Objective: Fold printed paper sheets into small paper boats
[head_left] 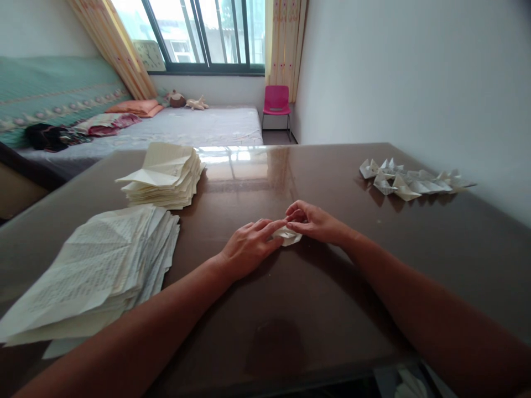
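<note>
A small folded piece of pale paper (288,237) lies on the glossy brown table (323,309), between my two hands. My left hand (254,244) grips its left side, the thumb at the near edge and the fingers across the top. From the right, my right hand (313,222) pinches the paper's far right edge, with thumb and index finger close together. The fingers cover part of the folds. Several folded paper shapes with pointed tips (404,188) are grouped at the table's far right.
At the left stand a stack of printed sheets (95,254) and, behind it, a stack of cream sheets (161,177). My left forearm passes beside the nearer stack. Beyond the table are a bed (215,124) and a pink chair (276,100). A white wall borders the right side.
</note>
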Demonstrator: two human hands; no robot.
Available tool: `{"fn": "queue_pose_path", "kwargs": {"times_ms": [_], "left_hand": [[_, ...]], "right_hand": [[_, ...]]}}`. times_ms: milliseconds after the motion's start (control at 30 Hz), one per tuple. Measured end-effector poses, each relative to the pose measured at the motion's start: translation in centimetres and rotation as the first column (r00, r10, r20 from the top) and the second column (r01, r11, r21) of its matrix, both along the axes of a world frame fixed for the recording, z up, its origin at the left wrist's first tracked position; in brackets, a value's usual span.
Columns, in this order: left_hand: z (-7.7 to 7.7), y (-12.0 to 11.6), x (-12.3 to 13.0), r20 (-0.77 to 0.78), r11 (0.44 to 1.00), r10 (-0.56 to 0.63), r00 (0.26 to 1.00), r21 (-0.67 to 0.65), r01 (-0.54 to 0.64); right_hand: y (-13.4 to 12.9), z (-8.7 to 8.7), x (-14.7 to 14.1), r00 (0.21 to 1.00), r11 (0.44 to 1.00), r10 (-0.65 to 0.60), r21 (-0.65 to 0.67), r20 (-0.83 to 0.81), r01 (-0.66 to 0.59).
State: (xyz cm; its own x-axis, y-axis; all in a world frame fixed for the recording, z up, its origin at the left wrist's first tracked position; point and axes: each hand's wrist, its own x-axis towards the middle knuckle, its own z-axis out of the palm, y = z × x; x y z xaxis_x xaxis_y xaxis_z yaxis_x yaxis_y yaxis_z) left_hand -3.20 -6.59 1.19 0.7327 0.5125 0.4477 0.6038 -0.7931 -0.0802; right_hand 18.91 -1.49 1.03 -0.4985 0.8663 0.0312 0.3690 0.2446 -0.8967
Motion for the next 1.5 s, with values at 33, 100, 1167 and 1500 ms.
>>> {"fn": "queue_pose_path", "kwargs": {"times_ms": [33,100,1167,1500], "left_hand": [[-0.1,0.0,0.1,-0.005,1.0,-0.005,1.0,0.012,0.006],[-0.2,-0.1,0.2,-0.019,0.999,-0.013,1.0,0.031,0.014],[-0.4,1.2,0.7,0.46,0.717,0.459,0.76,-0.697,-0.011],[-0.1,1.6,0.4,0.345,0.554,0.477,0.808,-0.832,0.028]], "right_hand": [[-0.1,0.0,-0.1,1.0,1.0,0.013,-0.004,0.012,-0.013],[-0.4,0.2,-0.2,0.998,0.999,0.035,0.017,0.058,-0.036],[-0.5,0.7,-0.9,0.972,0.961,-0.141,-0.262,-0.189,0.089],[-0.4,1.0,-1.1,0.941,0.951,-0.202,-0.283,-0.27,0.123]]}}
